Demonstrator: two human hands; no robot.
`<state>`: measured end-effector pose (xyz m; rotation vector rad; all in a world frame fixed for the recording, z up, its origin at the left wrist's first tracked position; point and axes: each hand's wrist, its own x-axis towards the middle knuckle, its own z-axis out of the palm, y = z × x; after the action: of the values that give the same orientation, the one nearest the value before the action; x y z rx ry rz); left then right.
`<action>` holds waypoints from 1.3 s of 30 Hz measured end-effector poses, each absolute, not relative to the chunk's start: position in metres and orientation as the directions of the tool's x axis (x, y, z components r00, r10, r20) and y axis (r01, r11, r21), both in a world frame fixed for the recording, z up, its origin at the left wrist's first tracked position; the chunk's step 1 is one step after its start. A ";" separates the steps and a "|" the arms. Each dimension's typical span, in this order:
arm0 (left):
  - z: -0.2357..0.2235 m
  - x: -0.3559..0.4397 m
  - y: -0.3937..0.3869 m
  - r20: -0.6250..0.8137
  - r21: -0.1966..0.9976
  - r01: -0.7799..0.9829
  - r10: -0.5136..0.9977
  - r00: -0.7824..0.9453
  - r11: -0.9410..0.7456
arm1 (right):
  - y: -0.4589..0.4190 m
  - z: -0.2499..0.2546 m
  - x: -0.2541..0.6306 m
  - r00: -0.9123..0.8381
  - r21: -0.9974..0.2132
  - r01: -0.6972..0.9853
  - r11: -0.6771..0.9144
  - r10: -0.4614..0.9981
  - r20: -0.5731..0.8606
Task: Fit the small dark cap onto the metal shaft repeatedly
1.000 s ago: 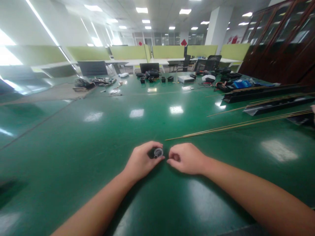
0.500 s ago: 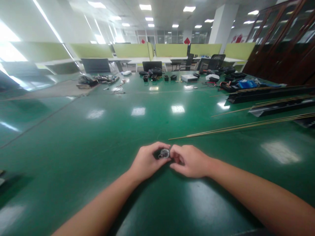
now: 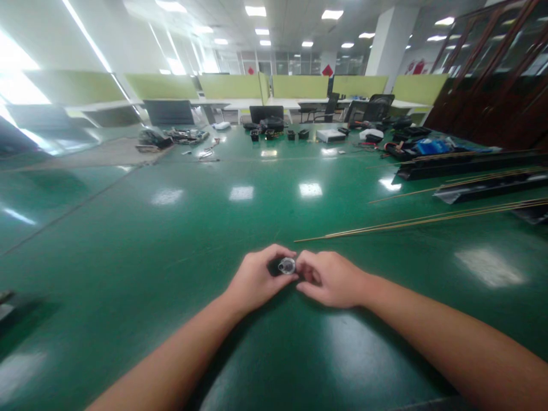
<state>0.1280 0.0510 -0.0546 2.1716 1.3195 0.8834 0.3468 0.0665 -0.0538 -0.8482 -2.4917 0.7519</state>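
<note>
A small round object (image 3: 288,266) with a clear, shiny rim and a dark inside stands upright over the table, seen from above. A tiny ring shows at its left side; its exact kind I cannot make out. My left hand (image 3: 261,275) curls round it, thumb in front and fingers behind. At its right edge is my right hand (image 3: 327,278), fingers bent inward and thumb pointing left. The right fingertips are beside or against the object, and whatever they may pinch is hidden.
The green table (image 3: 205,228) is glossy with light reflections. Thin brass-coloured rods (image 3: 385,226) reach in from the right, just beyond my hands. Black channel-shaped profiles (image 3: 483,185) lie farther right. Electronic parts and a white box (image 3: 330,136) stand along the far edge.
The round object has tilted or turned slightly, and its small ring sits closer to the rim. Both hands hold nearly the same place; the whole view has shifted a little.
</note>
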 end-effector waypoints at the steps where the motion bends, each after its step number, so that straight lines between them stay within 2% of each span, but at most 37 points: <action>1: -0.055 0.128 0.051 0.284 0.665 0.605 0.898 0.337 -0.438 | 0.066 -0.054 0.347 -0.735 -0.603 0.432 0.670 0.650 0.196; 14: -0.058 0.127 0.053 0.211 0.791 0.493 0.918 0.336 -0.362 | 0.066 -0.053 0.347 -0.722 -0.616 0.435 0.657 0.663 0.197; 27: -0.056 0.127 0.053 0.181 0.800 0.504 0.931 0.317 -0.327 | 0.066 -0.054 0.346 -0.722 -0.612 0.443 0.655 0.666 0.190; 32: -0.051 0.130 0.051 0.247 0.780 0.519 0.934 0.260 -0.351 | 0.066 -0.056 0.345 -0.728 -0.554 0.472 0.686 0.658 0.193; 39: -0.048 0.131 0.051 0.238 0.785 0.505 0.928 0.287 -0.358 | 0.067 -0.056 0.345 -0.735 -0.508 0.483 0.713 0.646 0.208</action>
<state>0.1315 0.0507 -0.0481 1.9773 1.2782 0.9381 0.3454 0.0666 -0.0564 -0.8761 -2.5483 0.6052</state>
